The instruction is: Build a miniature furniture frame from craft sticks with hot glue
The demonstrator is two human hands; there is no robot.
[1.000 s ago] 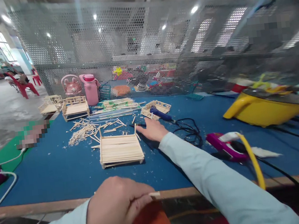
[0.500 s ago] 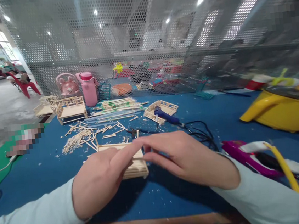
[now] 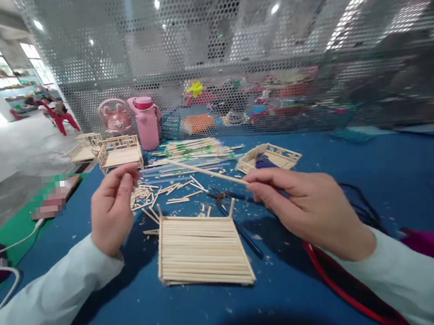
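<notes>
My right hand (image 3: 302, 205) pinches one end of a thin wooden stick (image 3: 208, 172), which points up and left above the table. On the left, my left hand (image 3: 111, 210) is raised with its fingers curled and thumb against them; whether anything is in them is hidden. Between and below the hands lies a small wooden stick panel (image 3: 203, 249), made of rows laid side by side, with a short upright post at each far corner. Just behind it are pliers (image 3: 220, 197) with dark blue handles. Loose short sticks (image 3: 181, 191) lie scattered beyond.
Small wooden stick chairs (image 3: 121, 154) stand at the back left beside a pink bottle (image 3: 146, 123). A stick frame (image 3: 288, 156) lies behind my right hand. Longer stick bundles (image 3: 195, 146) are near the mesh screen (image 3: 203, 34). A red cable (image 3: 330, 280) runs under my right forearm.
My hands have moved apart from over the panel, uncovering it. The right hand now holds a stick up to the right, and the left has drawn back left. The view has shifted right.
</notes>
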